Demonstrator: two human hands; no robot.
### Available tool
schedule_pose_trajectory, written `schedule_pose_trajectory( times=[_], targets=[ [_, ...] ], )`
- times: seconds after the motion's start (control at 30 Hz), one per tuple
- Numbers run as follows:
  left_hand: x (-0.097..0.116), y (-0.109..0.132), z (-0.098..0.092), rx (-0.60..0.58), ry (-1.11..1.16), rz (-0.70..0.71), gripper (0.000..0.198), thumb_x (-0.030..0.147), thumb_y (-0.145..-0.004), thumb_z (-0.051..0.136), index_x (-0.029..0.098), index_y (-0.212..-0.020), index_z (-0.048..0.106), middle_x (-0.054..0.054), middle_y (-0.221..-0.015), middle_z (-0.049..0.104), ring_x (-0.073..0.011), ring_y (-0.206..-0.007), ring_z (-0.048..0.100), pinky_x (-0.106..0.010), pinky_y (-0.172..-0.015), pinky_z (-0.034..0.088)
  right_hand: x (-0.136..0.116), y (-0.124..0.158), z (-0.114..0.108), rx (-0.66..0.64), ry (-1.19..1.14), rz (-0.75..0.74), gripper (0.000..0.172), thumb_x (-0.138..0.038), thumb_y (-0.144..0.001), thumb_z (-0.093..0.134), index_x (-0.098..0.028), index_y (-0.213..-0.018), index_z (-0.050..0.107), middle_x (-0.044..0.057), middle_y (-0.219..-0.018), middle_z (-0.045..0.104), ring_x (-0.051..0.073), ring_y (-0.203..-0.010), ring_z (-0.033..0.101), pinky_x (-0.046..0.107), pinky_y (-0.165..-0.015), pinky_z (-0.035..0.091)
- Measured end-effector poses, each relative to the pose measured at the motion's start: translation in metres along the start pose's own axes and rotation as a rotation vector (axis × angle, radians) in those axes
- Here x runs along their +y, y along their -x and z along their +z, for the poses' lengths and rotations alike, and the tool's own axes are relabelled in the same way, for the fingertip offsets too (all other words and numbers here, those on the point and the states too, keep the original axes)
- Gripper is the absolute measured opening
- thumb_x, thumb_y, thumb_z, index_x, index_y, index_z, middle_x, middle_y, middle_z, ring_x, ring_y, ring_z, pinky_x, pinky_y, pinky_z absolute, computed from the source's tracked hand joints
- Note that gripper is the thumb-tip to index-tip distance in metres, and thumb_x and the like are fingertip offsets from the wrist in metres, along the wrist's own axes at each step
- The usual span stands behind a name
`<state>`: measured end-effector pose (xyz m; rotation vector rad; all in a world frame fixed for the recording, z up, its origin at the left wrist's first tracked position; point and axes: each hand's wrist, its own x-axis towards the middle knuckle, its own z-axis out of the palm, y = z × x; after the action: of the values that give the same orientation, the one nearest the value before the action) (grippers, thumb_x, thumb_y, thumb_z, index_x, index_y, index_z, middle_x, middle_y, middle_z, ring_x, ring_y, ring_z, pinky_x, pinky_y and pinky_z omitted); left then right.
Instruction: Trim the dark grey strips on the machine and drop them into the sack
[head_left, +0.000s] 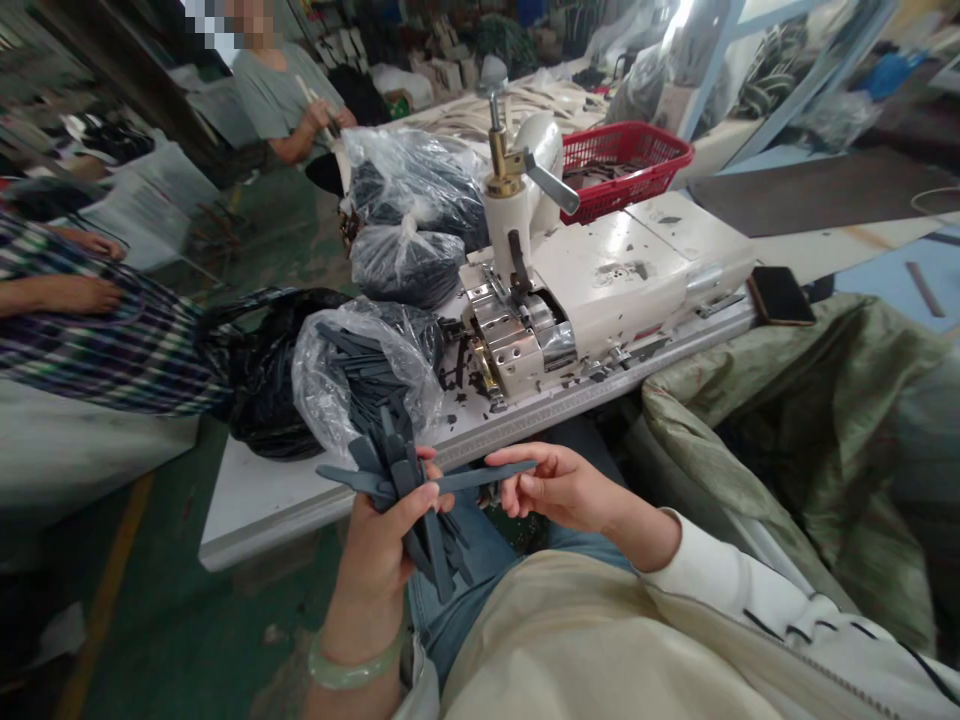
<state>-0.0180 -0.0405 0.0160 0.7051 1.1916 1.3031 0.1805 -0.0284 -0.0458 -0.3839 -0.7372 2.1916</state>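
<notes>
My left hand [386,545] is closed round a fanned bunch of dark grey strips [409,500], held above my lap in front of the table edge. My right hand [559,487] pinches the end of a single grey strip [480,476] that reaches left into the bunch. Just beyond my hands a clear plastic bag [360,375] full of the same strips lies open on the white table [247,500]. A white sewing-type machine [570,290] stands on the table right of the bag.
Two more tied bags of dark pieces [420,200] sit behind the machine, with a red basket [622,165] beyond. A black bag [259,375] hangs at the table's left. A phone [780,295] lies at right near green cloth [810,420]. Other people sit at left and far back.
</notes>
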Motion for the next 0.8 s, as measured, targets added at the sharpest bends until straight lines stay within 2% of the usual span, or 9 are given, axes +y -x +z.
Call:
schedule_pose_trajectory(
  times=[0.2,0.3,0.4,0.5,0.63,0.8],
  targets=[
    [-0.005,0.007,0.009,-0.129,-0.024,0.005,0.034,0.018,-0.061,0.077,0.021,-0.092,0.064,0.003,-0.06,0.059,-0.0144,-0.053,0.057,-0.027,-0.051,0.047,0.012,-0.008,0.006,0.073,0.008,-0.104,0.031,-0.037,-0.069,0.081,-0.018,-0.093,0.072,0.001,-0.069,0.069,0.009,-0.057,0.06,0.02,-0.055,0.047],
    [-0.009,0.007,0.009,-0.14,-0.025,-0.037,0.037,0.021,-0.06,0.08,0.02,-0.093,0.063,0.003,-0.061,0.059,-0.0144,-0.053,0.057,-0.026,-0.05,0.046,0.011,-0.011,0.011,0.18,0.044,-0.152,0.029,-0.042,-0.071,0.078,-0.016,-0.083,0.073,0.001,-0.06,0.067,0.008,-0.044,0.053,0.018,-0.044,0.041],
    [-0.012,0.003,0.003,-0.12,-0.008,-0.052,0.04,0.02,-0.057,0.082,0.019,-0.092,0.063,0.003,-0.062,0.059,-0.0135,-0.053,0.057,-0.026,-0.05,0.047,0.007,-0.012,0.015,0.271,0.054,-0.169,0.032,-0.045,-0.078,0.071,-0.014,-0.086,0.073,0.001,-0.056,0.066,0.006,-0.037,0.046,0.018,-0.04,0.037],
    [-0.013,-0.001,-0.004,-0.144,-0.008,-0.025,0.037,0.018,-0.061,0.081,0.02,-0.093,0.063,0.003,-0.061,0.059,-0.0121,-0.054,0.056,-0.024,-0.052,0.047,0.005,-0.012,0.017,0.274,0.044,-0.15,0.035,-0.047,-0.083,0.064,-0.013,-0.088,0.073,0.002,-0.055,0.066,0.006,-0.036,0.043,0.019,-0.04,0.037],
    [-0.014,-0.003,-0.011,-0.14,-0.024,-0.018,0.035,0.016,-0.063,0.079,0.02,-0.094,0.063,0.003,-0.061,0.059,-0.0114,-0.054,0.055,-0.022,-0.05,0.045,0.006,-0.013,0.019,0.269,0.028,-0.111,0.035,-0.045,-0.084,0.064,-0.012,-0.089,0.073,0.002,-0.054,0.065,0.005,-0.035,0.041,0.019,-0.039,0.035],
    [-0.01,-0.003,-0.013,-0.109,0.0,-0.065,0.038,0.018,-0.059,0.081,0.019,-0.092,0.063,0.003,-0.063,0.059,-0.0125,-0.052,0.055,-0.026,-0.052,0.047,0.007,-0.024,0.024,0.303,0.0,-0.095,0.034,-0.045,-0.083,0.065,-0.012,-0.086,0.072,0.001,-0.053,0.062,0.005,-0.036,0.041,0.018,-0.038,0.03]
  ],
)
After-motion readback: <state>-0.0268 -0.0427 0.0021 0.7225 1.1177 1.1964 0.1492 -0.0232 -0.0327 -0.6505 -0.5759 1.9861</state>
